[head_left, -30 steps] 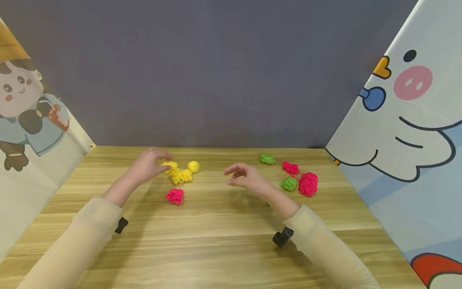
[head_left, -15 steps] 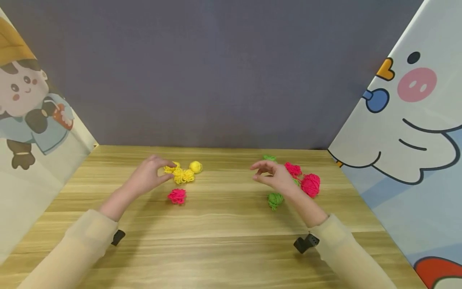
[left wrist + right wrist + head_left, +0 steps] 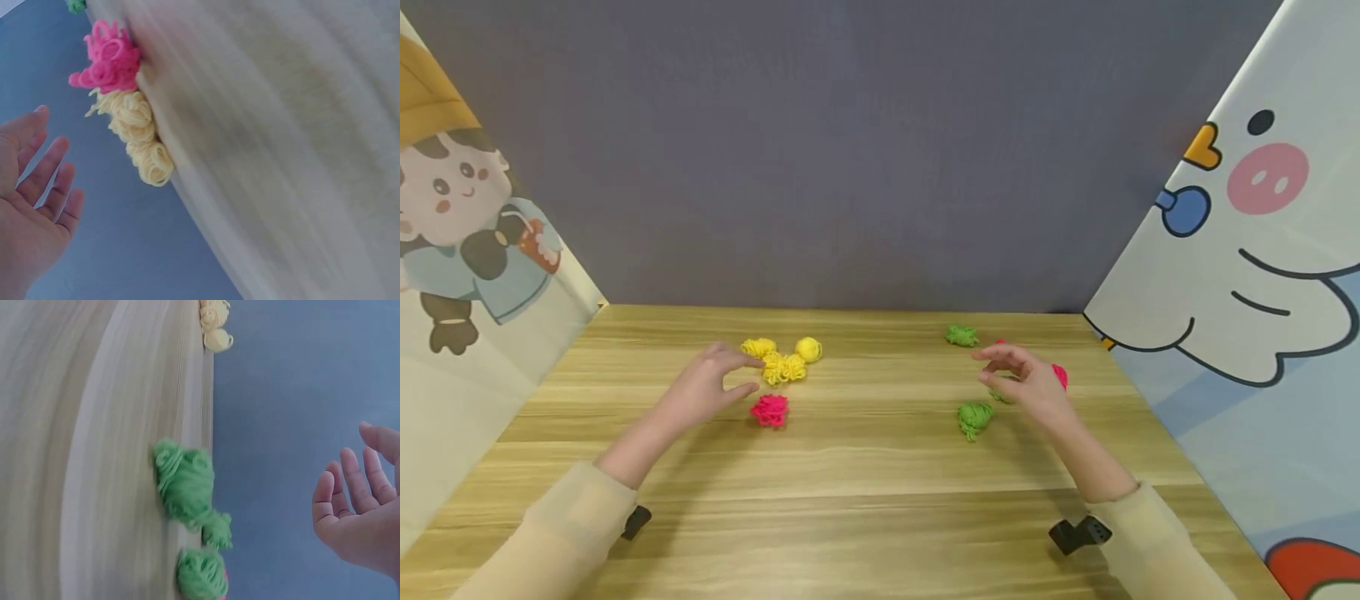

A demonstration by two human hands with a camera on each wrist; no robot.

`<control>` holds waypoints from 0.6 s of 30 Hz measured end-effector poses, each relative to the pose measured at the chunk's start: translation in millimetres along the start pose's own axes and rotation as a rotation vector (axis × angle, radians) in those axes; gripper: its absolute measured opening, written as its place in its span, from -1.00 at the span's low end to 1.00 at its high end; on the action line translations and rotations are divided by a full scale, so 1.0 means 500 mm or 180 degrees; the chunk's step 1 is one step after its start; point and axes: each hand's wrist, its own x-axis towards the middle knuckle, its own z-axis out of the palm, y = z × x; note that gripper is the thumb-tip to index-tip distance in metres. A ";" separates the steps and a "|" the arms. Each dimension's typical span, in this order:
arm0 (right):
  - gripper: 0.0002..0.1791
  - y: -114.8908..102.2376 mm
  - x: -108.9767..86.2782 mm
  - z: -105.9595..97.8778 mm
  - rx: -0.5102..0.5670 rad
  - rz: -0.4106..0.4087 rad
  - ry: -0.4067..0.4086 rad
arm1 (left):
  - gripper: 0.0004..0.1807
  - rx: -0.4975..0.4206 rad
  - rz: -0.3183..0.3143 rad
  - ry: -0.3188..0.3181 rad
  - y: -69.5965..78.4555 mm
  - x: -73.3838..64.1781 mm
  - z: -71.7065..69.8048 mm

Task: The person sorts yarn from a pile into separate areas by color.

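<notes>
On the left of the table, my left hand hovers with thumb and fingers apart, holding nothing. Just beyond its fingertips lie several yellow yarn balls, and a loopy pink yarn bundle sits nearer to me. My right hand floats above the right-hand yarn group, fingers loosely bent and nothing in them. A green yarn ball lies in front of it, and another green bundle sits farther back. Behind the right hand, a pink yarn ball and a third green one are mostly hidden.
A wooden table carries all the yarn. Along its back edge rises a grey panel. Printed cartoon panels stand at the left and right sides. Each wrist bears a small black camera.
My right hand has moved right, from the table's middle to over the green and pink yarn, uncovering the nearest green ball. The left hand has drawn slightly toward me. The yarn stays put.
</notes>
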 end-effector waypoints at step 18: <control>-0.62 0.060 -0.050 -0.087 0.0290 0.0232 0.0418 | -0.69 -0.0131 -0.0020 -0.0195 -0.005 -0.023 0.039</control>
